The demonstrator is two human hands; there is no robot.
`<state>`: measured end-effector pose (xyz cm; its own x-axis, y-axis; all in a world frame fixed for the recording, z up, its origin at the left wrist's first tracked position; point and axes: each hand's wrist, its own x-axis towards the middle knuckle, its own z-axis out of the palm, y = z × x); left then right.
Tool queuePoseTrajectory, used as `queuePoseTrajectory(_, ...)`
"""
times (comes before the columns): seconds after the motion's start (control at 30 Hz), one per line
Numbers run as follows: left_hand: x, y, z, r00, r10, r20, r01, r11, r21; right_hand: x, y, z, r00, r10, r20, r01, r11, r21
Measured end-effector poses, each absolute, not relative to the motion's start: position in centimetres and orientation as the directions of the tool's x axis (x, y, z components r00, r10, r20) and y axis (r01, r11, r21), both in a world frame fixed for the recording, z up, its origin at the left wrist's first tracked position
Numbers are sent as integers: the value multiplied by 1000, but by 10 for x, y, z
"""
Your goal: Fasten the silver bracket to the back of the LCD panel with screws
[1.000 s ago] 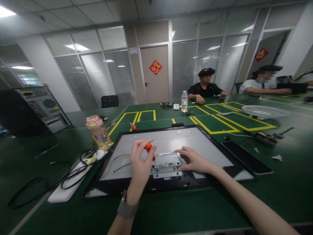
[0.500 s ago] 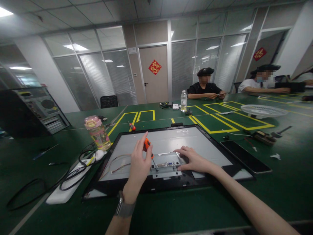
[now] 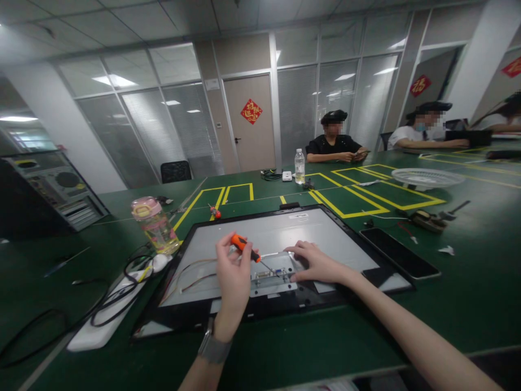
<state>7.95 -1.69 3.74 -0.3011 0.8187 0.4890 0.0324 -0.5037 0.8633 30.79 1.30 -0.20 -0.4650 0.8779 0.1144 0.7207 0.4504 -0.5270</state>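
Note:
My left hand (image 3: 234, 274) is closed around an orange-and-black screwdriver (image 3: 241, 243), held at a slant with its shaft reaching down to the right. The tip is over the connectors of a metal bracket (image 3: 260, 290), but whether it touches cannot be told. At the bracket's right edge my right hand (image 3: 315, 264) grips it between thumb and fingers. Bracket and hands are over the grey back of a flat display panel (image 3: 337, 233) with a black frame, lying on the green table. Thin wires (image 3: 189, 266) run across the panel's left side.
A white power strip (image 3: 93, 331) with black cables and a pink-lidded bottle (image 3: 157, 228) stand left. A black phone (image 3: 399, 252) lies right of the panel. Behind it are a small red screwdriver (image 3: 215, 212) and a water bottle (image 3: 300, 168). Other people sit across the table.
My left hand has tilted the screwdriver from steep to a flatter slant, and its tip has shifted right along the bracket. My right hand keeps its place on the bracket. The view has turned slightly.

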Motion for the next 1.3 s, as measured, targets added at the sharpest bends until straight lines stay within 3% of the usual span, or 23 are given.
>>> queuePoseTrajectory(0.6,90,-19,21,-177,839,515,108,-503,857,308,14,-3,-467,875,126,721,460,-518)
queuePoseTrajectory(0.93,94,-35,40,190,744,640,173,-667,724,304,9,2,-461,877,140,728,463,-506)
queuePoseTrajectory(1.17,98,-18,65,257,520,815,397,-825,402,306,12,-3,-456,876,156,727,468,-502)
queuePoseTrajectory(1.3,100,-5,64,233,534,813,288,-836,467,305,10,-1,-450,883,136,733,452,-508)
